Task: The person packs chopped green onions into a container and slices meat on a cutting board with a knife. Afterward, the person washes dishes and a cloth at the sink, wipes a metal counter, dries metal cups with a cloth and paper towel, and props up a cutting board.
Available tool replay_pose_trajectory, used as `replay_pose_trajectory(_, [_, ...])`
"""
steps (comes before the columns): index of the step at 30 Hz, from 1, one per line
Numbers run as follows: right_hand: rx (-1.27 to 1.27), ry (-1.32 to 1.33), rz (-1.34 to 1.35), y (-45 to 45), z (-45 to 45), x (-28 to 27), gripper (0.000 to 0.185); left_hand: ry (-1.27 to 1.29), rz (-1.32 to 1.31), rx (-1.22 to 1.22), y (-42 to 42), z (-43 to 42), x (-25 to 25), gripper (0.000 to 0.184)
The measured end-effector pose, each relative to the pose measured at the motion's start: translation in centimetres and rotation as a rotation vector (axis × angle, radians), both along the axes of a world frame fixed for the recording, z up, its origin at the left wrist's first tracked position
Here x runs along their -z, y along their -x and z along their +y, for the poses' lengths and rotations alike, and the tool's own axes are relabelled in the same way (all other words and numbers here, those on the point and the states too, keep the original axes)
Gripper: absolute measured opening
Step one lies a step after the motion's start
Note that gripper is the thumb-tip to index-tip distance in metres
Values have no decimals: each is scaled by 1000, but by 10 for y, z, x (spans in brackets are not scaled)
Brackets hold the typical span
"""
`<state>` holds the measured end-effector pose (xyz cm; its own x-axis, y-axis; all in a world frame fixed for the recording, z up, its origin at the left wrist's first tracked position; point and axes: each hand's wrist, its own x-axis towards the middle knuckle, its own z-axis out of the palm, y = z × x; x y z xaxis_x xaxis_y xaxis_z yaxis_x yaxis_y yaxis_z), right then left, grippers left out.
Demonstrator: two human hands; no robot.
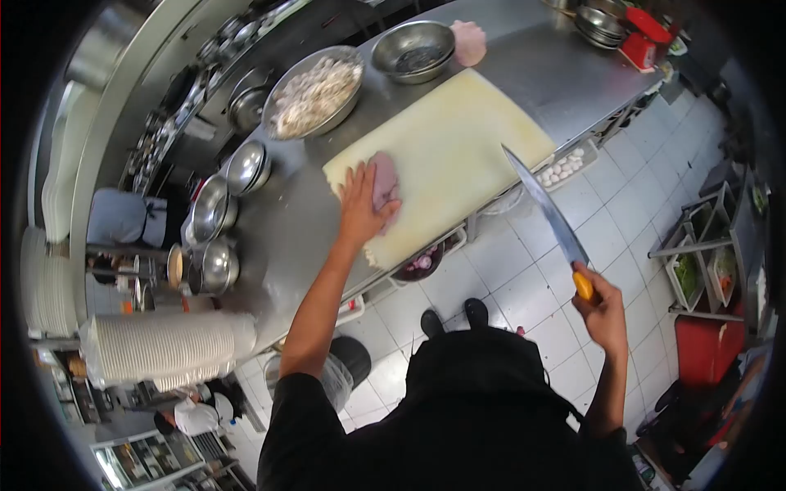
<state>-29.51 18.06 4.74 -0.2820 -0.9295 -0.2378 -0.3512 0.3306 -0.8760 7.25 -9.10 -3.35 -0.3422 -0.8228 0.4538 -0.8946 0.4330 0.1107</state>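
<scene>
A pink piece of raw meat [385, 182] lies near the left end of the pale yellow cutting board [458, 139]. My left hand [360, 204] rests on the meat with its fingers spread, partly covering it. My right hand [599, 304] is closed around the yellow handle of a long knife [550, 214]. The blade points up and to the left, with its tip over the board's right edge and the rest above the floor.
Behind the board stand a large bowl of shredded food [315, 92] and a metal bowl [413, 51] beside another pink piece [469, 42]. Steel bowls [246, 167] and stacked containers [168, 345] are at left. A red scale [643, 41] stands far right. Another person [201, 413] is lower left.
</scene>
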Motion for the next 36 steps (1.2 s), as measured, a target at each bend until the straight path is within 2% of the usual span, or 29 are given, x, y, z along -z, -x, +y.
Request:
replay_pose_trajectory(2, [59,4,11,3,19,10,59,-197,289,211,3,-17,29,53])
replay_pose_trajectory(3, [91,-15,-2,2,27,15,59,-186,287,241,13,-28,36,53])
replay_pose_trajectory(5, [160,-26,-66,-1,40,27,59,-164,281,282,40,-46,46,52])
replay_pose_trajectory(9, [279,-86,-185,-12,47,29,58,-147,588,299,144,-82,74,49])
replay_pose_trajectory(11, [290,-68,-172,-15,44,25,60,-268,700,293,189,-71,70,44])
replay_pose_trajectory(13, [292,-41,-139,-19,38,22,60,-47,623,385,209,-61,75,40])
replay_pose_trajectory(19, [170,104,-209,-26,6,13,59,-150,515,437,126,7,44,37])
replay_pose_trajectory(22, [94,97,-195,-37,-12,14,59,-217,486,313,73,52,30,40])
replay_pose_trajectory(25, [12,70,-195,-50,-26,19,62,-153,412,316,23,82,27,47])
replay_pose_trajectory(27, [-4,25,-217,-61,-36,11,60,-223,388,231,-3,97,24,50])
replay_pose_trajectory(30, [9,60,-260,-65,-35,15,59,-357,427,125,-45,101,13,53])
replay_pose_trajectory(32, [72,55,-246,-69,-30,8,58,-334,442,104,-59,79,16,51])
replay_pose_trajectory(36, [240,-8,-232,-72,-15,3,58,-120,492,123,-23,33,14,49])
